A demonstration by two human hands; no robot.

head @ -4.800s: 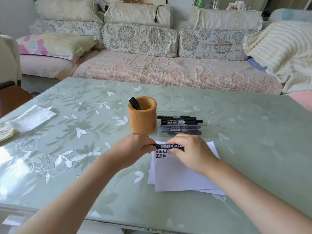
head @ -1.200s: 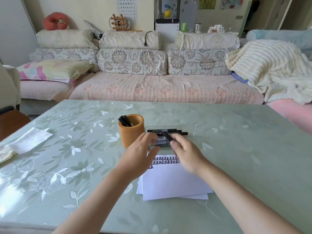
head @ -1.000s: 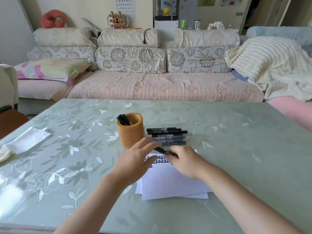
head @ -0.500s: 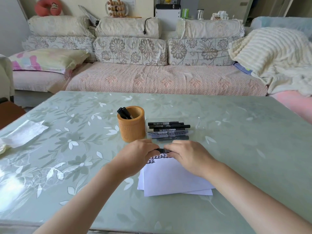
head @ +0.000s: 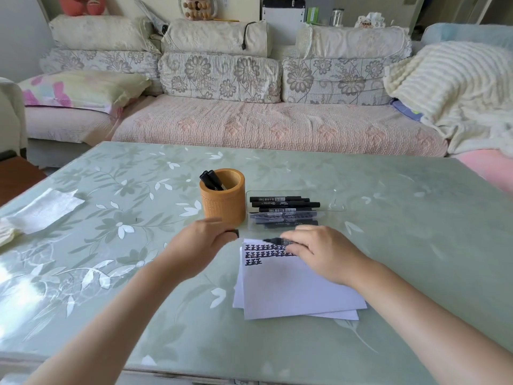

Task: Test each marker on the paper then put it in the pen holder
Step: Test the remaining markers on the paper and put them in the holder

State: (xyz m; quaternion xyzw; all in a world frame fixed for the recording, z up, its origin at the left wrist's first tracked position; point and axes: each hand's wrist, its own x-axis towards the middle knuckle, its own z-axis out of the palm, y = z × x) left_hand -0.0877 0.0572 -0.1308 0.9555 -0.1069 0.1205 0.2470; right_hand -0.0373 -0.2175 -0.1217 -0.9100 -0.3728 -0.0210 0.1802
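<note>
My right hand [head: 319, 252] holds a black marker [head: 277, 241] with its bare tip pointing left over the top edge of the white paper [head: 294, 290], which carries rows of black test marks. My left hand [head: 201, 247] grips the marker's black cap [head: 233, 232] just left of the paper. The orange pen holder [head: 223, 202] stands behind my left hand with two black markers [head: 211, 179] in it. A clear tray [head: 333, 208] to its right holds several black markers [head: 283, 208].
The table [head: 416, 245] has a green floral cover. A folded white tissue [head: 45, 209] lies at its left edge. A sofa with cushions and a cream blanket stands behind the table.
My right hand took a marker from the clear tray and brought it over the paper. Both hands met on it, then the left hand pulled the cap off to the left.
</note>
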